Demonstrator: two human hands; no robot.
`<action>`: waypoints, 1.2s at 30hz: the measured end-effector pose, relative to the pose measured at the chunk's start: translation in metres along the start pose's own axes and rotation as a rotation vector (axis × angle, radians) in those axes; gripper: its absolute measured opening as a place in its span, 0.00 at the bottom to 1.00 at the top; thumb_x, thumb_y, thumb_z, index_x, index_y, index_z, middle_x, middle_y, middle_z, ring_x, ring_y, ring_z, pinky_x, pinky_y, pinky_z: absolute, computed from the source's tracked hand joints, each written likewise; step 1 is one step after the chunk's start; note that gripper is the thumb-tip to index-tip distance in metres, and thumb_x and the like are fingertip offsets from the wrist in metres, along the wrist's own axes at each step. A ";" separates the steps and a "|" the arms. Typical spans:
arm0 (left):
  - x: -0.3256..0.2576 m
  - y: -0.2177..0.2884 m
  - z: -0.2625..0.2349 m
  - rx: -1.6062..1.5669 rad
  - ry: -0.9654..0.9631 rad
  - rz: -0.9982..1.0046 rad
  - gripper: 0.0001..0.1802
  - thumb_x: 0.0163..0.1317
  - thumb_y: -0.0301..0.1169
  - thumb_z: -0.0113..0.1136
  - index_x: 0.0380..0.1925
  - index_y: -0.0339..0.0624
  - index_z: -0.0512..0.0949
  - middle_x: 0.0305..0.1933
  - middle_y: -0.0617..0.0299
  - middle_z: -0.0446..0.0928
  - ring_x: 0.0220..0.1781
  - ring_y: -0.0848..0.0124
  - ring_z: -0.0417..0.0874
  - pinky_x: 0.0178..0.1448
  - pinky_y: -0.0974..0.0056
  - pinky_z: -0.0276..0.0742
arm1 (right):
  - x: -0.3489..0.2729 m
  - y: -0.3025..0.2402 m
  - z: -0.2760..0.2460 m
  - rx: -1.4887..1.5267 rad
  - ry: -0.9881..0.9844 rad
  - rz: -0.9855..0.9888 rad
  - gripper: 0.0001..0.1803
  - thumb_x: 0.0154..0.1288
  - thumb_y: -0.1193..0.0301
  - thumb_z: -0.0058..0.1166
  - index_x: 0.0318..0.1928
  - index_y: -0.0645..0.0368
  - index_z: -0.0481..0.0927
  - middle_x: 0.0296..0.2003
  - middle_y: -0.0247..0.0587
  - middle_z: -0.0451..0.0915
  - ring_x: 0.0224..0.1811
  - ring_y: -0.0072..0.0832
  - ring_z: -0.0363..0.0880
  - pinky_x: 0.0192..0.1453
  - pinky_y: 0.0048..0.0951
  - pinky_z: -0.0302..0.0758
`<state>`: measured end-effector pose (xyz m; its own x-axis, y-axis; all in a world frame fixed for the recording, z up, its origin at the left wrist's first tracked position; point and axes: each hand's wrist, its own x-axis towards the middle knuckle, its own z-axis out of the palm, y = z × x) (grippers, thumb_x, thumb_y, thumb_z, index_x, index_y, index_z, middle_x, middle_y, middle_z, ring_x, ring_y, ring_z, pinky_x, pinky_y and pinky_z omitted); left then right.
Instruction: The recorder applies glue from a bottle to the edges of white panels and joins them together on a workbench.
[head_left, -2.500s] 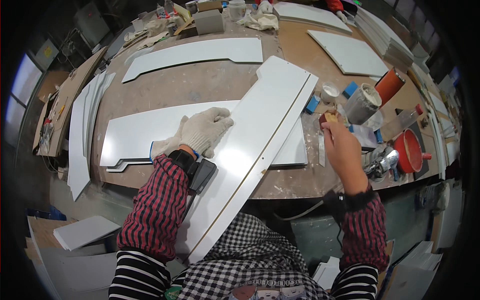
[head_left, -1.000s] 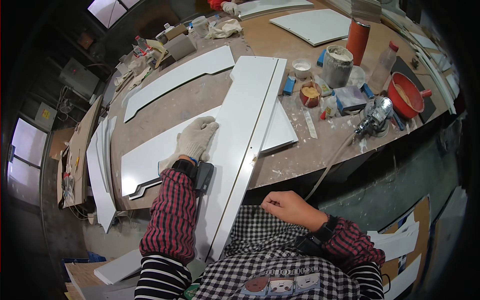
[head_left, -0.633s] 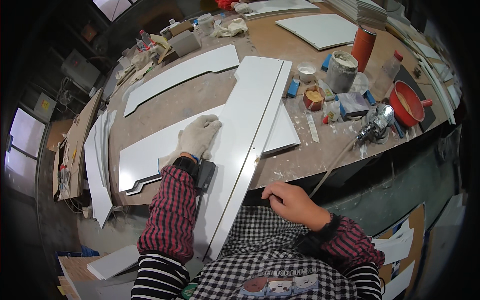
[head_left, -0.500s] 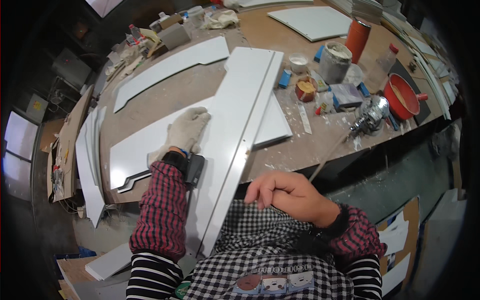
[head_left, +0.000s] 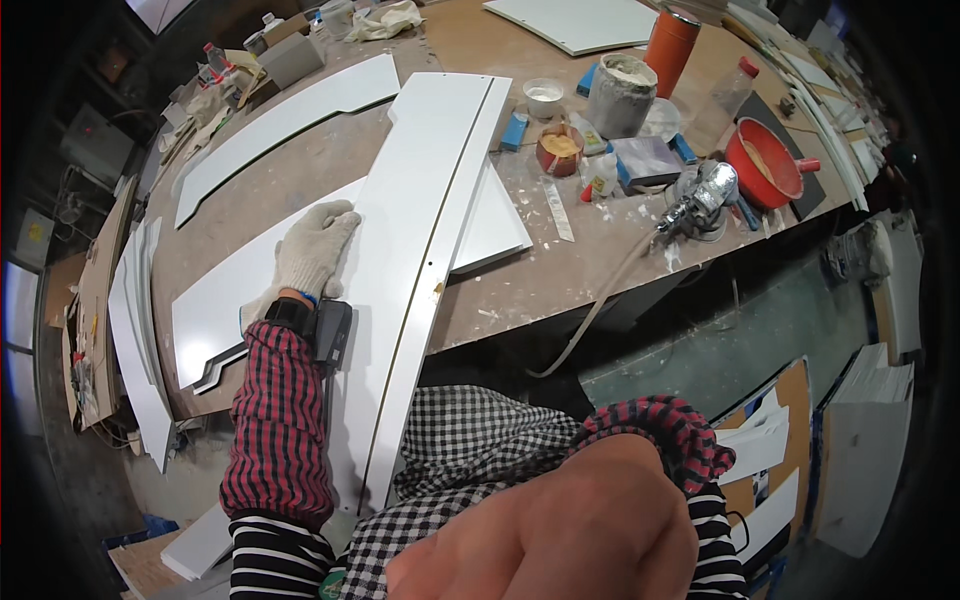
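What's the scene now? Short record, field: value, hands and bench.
Left hand: gloved, at the left edge of the long grooved white panel
Right hand: bare, close to the camera; grip unclear
Underneath the long panel: second white panel, lying crosswise
Bench, right side: red bowl, metal tool, orange cylinder

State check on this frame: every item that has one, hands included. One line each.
Left hand: gloved, fingers curled, at grooved panel edge
Right hand: bare, near camera, grip unclear
Grooved panel: slanted across lower panel, overhanging table
Metal tool: set down, hose attached
Grey tub: upright, open
White cup: open, white contents
Brown cup: open, yellowish contents
Red bowl: open, tan contents
Clear bottle: capped
Orange tumbler: upright
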<state>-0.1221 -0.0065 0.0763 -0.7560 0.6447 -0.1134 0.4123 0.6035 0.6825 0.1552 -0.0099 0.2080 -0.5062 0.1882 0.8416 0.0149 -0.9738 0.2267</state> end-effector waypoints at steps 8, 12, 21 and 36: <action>0.007 -0.011 0.002 0.018 0.024 0.048 0.22 0.64 0.45 0.58 0.53 0.45 0.79 0.49 0.56 0.82 0.40 0.69 0.83 0.42 0.68 0.79 | 0.014 -0.013 0.005 -0.365 0.024 -0.028 0.04 0.60 0.85 0.39 0.30 0.72 0.68 0.20 0.39 0.69 0.16 0.30 0.69 0.17 0.32 0.67; 0.008 -0.009 0.004 -0.020 -0.007 0.034 0.23 0.64 0.46 0.59 0.54 0.45 0.79 0.49 0.56 0.82 0.43 0.69 0.83 0.46 0.68 0.78 | 0.017 -0.012 0.002 -0.192 -0.061 -0.046 0.04 0.60 0.85 0.39 0.30 0.72 0.68 0.22 0.42 0.70 0.17 0.33 0.70 0.18 0.33 0.68; 0.010 -0.015 0.002 0.045 0.013 0.046 0.24 0.64 0.47 0.59 0.54 0.46 0.78 0.50 0.56 0.82 0.47 0.67 0.83 0.52 0.67 0.77 | 0.004 -0.018 0.009 -0.077 0.133 0.253 0.05 0.59 0.85 0.38 0.29 0.71 0.69 0.23 0.42 0.69 0.19 0.33 0.71 0.20 0.32 0.68; 0.012 -0.019 0.000 0.027 -0.002 0.042 0.23 0.63 0.45 0.59 0.54 0.46 0.79 0.51 0.56 0.82 0.52 0.67 0.82 0.57 0.66 0.74 | 0.024 -0.029 0.002 -2.271 -0.175 -0.019 0.03 0.55 0.75 0.53 0.28 0.55 0.72 0.26 0.26 0.71 0.25 0.21 0.67 0.28 0.27 0.70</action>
<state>-0.1394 -0.0105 0.0619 -0.7366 0.6709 -0.0861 0.4577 0.5881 0.6668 0.1446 0.0232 0.2229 -0.4370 0.0788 0.8960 -0.7294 0.5518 -0.4043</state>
